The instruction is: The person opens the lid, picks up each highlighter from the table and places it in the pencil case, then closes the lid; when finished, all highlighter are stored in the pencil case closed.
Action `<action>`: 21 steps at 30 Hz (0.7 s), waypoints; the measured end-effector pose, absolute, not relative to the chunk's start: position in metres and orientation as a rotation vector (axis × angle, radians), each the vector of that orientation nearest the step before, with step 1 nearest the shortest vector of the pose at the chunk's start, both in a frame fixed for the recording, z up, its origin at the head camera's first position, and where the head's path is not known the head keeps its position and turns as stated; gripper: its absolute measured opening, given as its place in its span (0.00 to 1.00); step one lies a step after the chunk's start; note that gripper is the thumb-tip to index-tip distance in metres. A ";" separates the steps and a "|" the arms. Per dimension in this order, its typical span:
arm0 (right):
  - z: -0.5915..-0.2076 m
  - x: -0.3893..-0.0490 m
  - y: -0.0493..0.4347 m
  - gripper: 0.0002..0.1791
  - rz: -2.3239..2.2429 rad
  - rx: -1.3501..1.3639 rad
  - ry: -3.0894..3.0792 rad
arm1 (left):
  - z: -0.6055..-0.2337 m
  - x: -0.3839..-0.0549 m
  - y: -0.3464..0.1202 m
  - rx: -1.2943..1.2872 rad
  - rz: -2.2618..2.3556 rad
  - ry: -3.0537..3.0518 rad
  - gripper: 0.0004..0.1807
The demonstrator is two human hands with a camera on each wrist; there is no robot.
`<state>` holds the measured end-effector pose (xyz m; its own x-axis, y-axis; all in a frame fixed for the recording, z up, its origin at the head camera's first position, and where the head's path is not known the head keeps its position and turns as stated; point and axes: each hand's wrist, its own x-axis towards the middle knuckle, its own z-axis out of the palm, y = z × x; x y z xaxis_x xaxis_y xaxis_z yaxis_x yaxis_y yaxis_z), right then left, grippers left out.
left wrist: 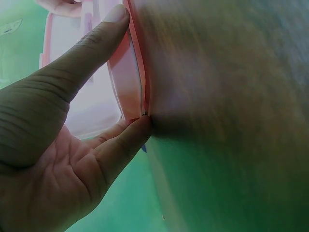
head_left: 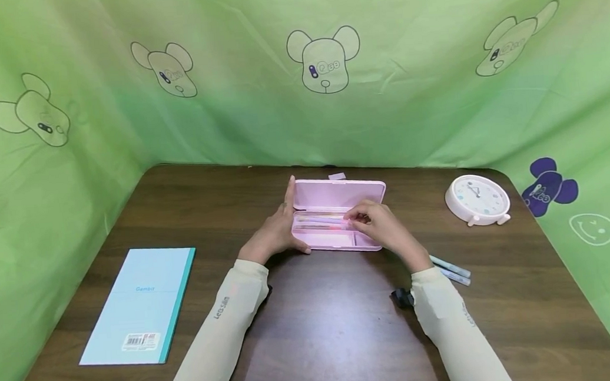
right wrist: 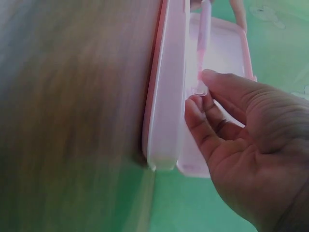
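Head view: at the centre of the frame, an open pencil case (head_left: 329, 193) lies on the counter (head_left: 325, 325), the left hand (head_left: 274, 232) gripping its left end while the right hand (head_left: 379, 223) holds a lilac pen (head_left: 320, 220) at its tray. Left wrist view: thumb and fingers, spread wide, clasp the case at upper left; it looks light, stiff and smooth, best steadied by its ends. Right wrist view: thumb and fingertips, nearly closed, pinch the pen's end at upper centre; it is probably light, rigid and slippery, best held by the barrel.
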<state>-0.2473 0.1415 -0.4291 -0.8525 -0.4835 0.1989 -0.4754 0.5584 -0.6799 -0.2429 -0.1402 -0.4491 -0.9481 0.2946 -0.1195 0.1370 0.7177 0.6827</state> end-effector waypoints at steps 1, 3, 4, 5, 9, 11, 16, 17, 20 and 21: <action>-0.430 -0.248 0.140 0.07 -1.198 -0.850 2.762 | -0.449 -0.243 -0.140 0.346 1.043 2.707 0.98; -0.430 -0.249 0.139 0.09 -1.207 -0.834 2.762 | -0.448 -0.242 -0.140 0.346 1.046 2.703 0.98; -0.430 -0.249 0.140 0.09 -1.213 -0.825 2.764 | -0.445 -0.241 -0.140 0.348 1.048 2.697 0.98; -0.431 -0.249 0.141 0.10 -1.221 -0.812 2.767 | -0.441 -0.239 -0.140 0.344 1.051 2.687 0.98; -0.430 -0.244 0.154 0.10 -1.223 -0.777 2.804 | -0.433 -0.234 -0.138 0.365 1.053 2.683 0.96; -0.430 -0.240 0.164 0.10 -1.211 -0.777 2.819 | -0.430 -0.231 -0.138 0.374 1.049 2.688 0.95; -0.428 -0.225 0.199 0.10 -1.189 -0.737 2.867 | -0.420 -0.227 -0.135 0.368 1.055 2.673 0.92; -0.427 -0.222 0.207 0.10 -1.182 -0.724 2.880 | -0.420 -0.227 -0.135 0.371 1.055 2.675 0.92; -0.427 -0.210 0.232 0.09 -1.152 -0.704 2.926 | -0.430 -0.233 -0.137 0.379 1.056 2.690 0.95; -0.427 -0.206 0.240 0.09 -1.143 -0.701 2.938 | -0.435 -0.236 -0.138 0.392 1.055 2.701 0.96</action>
